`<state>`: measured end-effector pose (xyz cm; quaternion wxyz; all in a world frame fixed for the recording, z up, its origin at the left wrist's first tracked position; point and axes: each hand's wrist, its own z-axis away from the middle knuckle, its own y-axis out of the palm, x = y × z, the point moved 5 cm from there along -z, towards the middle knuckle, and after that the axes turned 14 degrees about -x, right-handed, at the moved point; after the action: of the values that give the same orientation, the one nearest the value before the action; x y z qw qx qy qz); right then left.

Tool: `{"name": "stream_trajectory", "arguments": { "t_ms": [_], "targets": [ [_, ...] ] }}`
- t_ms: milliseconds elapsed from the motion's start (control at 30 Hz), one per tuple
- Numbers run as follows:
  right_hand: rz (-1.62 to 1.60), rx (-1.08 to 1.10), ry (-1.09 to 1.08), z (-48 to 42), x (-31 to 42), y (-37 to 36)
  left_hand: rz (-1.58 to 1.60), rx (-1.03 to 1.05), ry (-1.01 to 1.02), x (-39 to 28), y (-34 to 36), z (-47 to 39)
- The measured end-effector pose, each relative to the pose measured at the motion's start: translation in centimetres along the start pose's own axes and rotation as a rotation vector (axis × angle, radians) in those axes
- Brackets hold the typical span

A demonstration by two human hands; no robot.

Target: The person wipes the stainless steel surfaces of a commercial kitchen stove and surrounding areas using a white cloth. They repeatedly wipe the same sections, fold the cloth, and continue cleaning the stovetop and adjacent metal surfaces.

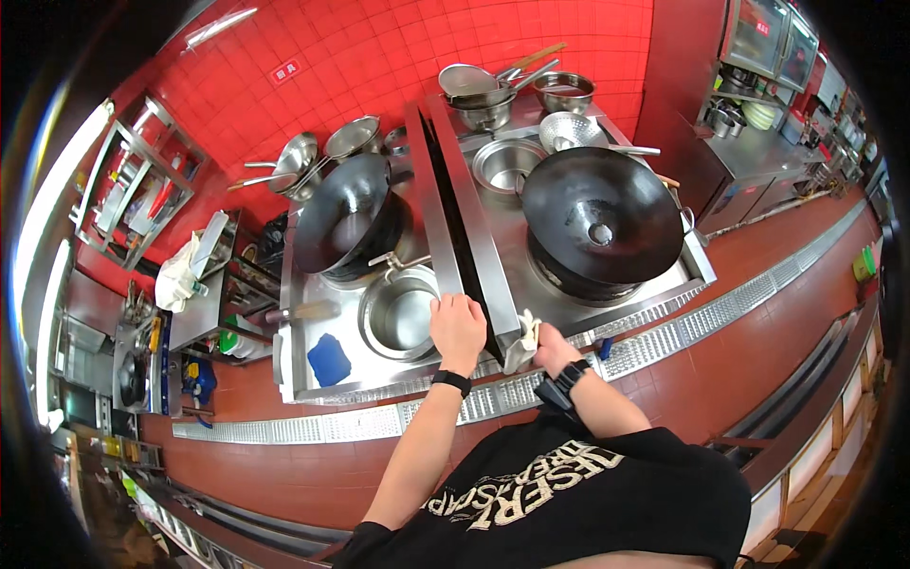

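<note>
My left hand lies over the front end of the steel ledge on the left wok range, fingers together and bent, fingertips hidden. A pale cloth is in my right hand, pressed against the front corner of the right range's steel ledge. A dark narrow gap runs between the two ledges. Left of my left hand, a round steel pot is set into the range top, below a swivel tap. A blue cloth lies near the front left corner.
A black wok sits on the right burner; another wok leans tilted at left. A wooden-handled brush lies on the left range. Strainers and steel bowls stand behind. A metal floor grate runs along the front.
</note>
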<state>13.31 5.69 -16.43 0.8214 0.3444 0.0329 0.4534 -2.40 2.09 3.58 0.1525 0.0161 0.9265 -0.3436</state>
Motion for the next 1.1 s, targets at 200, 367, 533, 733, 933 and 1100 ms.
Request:
{"name": "stream_trajectory", "arguments": {
  "t_ms": [200,367,533,733,933,1100],
  "targets": [
    [0.394,-0.293,-0.480,6.7,2.6,4.0,-0.007,-0.007,-0.008,-0.7,0.2,-0.1],
    [0.788,-0.330,-0.937,10.1,3.6,6.6,0.018,-0.040,-0.008,-0.3,0.0,-0.2],
    [1.252,-0.394,-1.278,9.9,4.8,9.1,0.006,-0.030,-0.033,-0.2,-0.3,-0.1],
    [1.374,-0.303,-1.329,9.7,5.6,9.7,0.045,-0.047,-0.073,0.2,-0.8,0.0],
    [1.387,-0.344,-1.431,9.2,5.5,9.0,0.073,-0.058,-0.073,0.4,-0.9,0.4],
    [1.360,-0.438,-1.444,11.7,3.6,9.6,0.075,-0.066,-0.084,0.9,-1.2,0.3]
  ]
}}
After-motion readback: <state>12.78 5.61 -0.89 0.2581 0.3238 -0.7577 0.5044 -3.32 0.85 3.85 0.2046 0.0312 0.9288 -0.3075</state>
